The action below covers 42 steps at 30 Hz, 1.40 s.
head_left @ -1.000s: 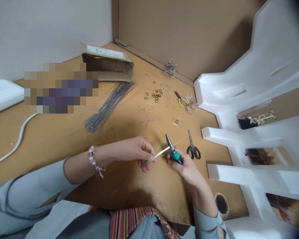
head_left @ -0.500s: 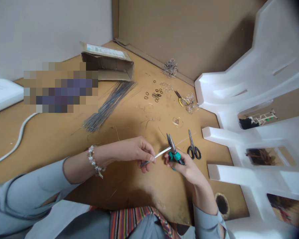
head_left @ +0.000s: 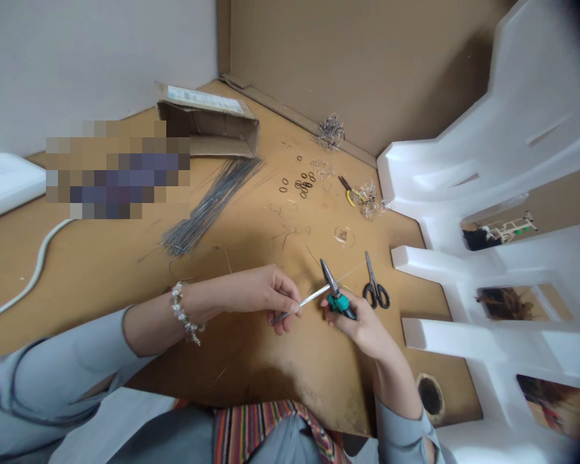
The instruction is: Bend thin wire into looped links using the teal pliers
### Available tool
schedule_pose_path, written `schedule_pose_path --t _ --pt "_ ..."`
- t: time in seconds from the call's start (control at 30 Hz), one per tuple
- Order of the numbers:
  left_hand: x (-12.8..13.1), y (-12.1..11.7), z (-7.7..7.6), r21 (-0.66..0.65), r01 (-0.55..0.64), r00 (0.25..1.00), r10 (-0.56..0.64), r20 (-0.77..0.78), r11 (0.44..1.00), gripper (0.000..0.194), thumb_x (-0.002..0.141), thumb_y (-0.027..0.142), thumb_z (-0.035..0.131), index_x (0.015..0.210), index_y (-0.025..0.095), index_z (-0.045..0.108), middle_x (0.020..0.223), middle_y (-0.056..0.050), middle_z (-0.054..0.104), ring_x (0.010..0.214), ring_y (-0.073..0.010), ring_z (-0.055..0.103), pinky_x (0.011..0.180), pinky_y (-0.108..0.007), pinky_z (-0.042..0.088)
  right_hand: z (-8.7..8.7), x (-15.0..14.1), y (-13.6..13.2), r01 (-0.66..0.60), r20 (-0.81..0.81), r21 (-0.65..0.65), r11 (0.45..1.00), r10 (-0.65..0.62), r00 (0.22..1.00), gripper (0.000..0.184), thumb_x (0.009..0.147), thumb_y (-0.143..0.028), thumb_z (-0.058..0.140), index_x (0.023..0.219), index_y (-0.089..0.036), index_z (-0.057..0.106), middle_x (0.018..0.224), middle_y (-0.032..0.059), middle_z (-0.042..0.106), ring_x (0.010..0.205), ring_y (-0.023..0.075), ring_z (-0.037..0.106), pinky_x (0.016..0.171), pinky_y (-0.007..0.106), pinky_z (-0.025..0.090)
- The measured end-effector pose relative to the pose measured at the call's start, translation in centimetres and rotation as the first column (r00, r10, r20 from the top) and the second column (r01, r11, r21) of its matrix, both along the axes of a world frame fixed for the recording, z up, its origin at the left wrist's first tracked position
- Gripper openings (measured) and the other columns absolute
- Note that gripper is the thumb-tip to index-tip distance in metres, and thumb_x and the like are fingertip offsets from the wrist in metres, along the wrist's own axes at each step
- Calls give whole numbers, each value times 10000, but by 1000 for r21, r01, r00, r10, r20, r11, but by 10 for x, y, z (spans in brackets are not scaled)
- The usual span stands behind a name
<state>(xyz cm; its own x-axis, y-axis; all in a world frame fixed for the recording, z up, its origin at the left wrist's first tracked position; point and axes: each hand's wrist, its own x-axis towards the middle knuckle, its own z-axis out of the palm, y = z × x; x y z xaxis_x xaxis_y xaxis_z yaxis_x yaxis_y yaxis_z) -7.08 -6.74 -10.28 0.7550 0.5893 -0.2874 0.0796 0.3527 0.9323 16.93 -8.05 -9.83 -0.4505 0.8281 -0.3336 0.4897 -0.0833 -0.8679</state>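
Observation:
Between thumb and fingers, my left hand (head_left: 275, 299) pinches a slim silvery metal rod (head_left: 314, 295) that points up to the right. Green-handled pliers (head_left: 337, 298) are gripped in my right hand (head_left: 360, 322), and their jaws meet the rod's right end. A thin wire (head_left: 355, 267) runs on from the jaws towards the scissors. Whether the jaws are fully closed on the wire or the rod, I cannot tell. Black-handled scissors (head_left: 374, 290) lie just right of the pliers.
A bundle of grey wires (head_left: 207, 209) lies by a cardboard box (head_left: 212, 125). Several dark rings (head_left: 304, 185), yellow-handled pliers (head_left: 348, 192) and tangled wire (head_left: 330, 133) lie at the back. White foam packing (head_left: 425, 264) borders the right side, near a round hole (head_left: 430, 395).
The pliers' jaws opened half a second ago and have come together again around the rod's end. My left hand and the rod have stayed in place.

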Motion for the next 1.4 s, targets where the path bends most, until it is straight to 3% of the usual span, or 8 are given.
schedule_pose_path --t 0.17,0.33,0.63,0.87,0.97,1.03,1.17,1.4 --pt "1 1 1 20 3 1000 -3 -17 1000 172 765 285 605 729 124 651 585 -21 663 515 -102 604 515 -193 427 2 -3 -2 -5 125 139 990 -12 992 26 764 -209 528 749 -187 526 669 -18 503 617 126 438 577 245 344" --pt "0 1 -1 39 8 1000 -7 -24 999 178 765 280 598 728 113 647 583 -24 657 498 -87 575 514 -189 418 -3 -9 -4 27 220 284 958 -93 971 174 789 -265 518 657 -193 431 596 -45 371 562 107 355 526 225 295" --pt "0 3 3 33 -13 999 15 -41 999 210 754 299 611 645 120 623 585 -17 654 501 -85 557 535 -200 415 -6 -15 -4 40 327 421 906 -192 925 183 784 -312 502 655 -192 453 560 -48 408 523 100 390 512 204 312" --pt "1 0 8 -86 -20 1000 21 13 996 203 730 320 636 679 124 633 594 -22 660 523 -105 585 537 -211 419 -4 -1 5 26 549 564 825 -399 734 163 781 -346 488 700 -211 532 546 -23 511 505 130 447 518 225 315" --pt "-6 3 11 -12 -23 999 23 43 1000 200 757 316 617 702 126 648 610 -23 662 568 -113 602 569 -217 435 -3 2 5 -26 606 503 864 -330 724 170 791 -360 480 721 -219 545 562 -15 548 518 139 487 522 227 319" --pt "-12 6 13 79 -108 992 102 74 991 192 777 310 600 754 131 665 646 -21 671 602 -116 608 612 -228 451 0 0 1 -77 626 456 886 -258 736 151 793 -352 482 778 -229 568 604 -7 589 554 152 532 538 231 326" --pt "-15 10 14 307 -377 922 386 34 874 191 783 306 595 797 139 686 788 -33 696 760 -137 618 752 -254 453 7 -8 -9 -225 698 419 879 -154 699 123 785 -318 491 807 -237 582 703 12 651 622 175 586 548 244 307" --pt "7 -1 5 505 -265 956 293 26 821 201 812 310 562 778 142 666 919 -47 683 905 -154 608 834 -263 437 12 -25 -24 -403 789 373 836 -58 612 105 757 -305 509 786 -235 581 724 27 673 641 196 608 522 267 238"
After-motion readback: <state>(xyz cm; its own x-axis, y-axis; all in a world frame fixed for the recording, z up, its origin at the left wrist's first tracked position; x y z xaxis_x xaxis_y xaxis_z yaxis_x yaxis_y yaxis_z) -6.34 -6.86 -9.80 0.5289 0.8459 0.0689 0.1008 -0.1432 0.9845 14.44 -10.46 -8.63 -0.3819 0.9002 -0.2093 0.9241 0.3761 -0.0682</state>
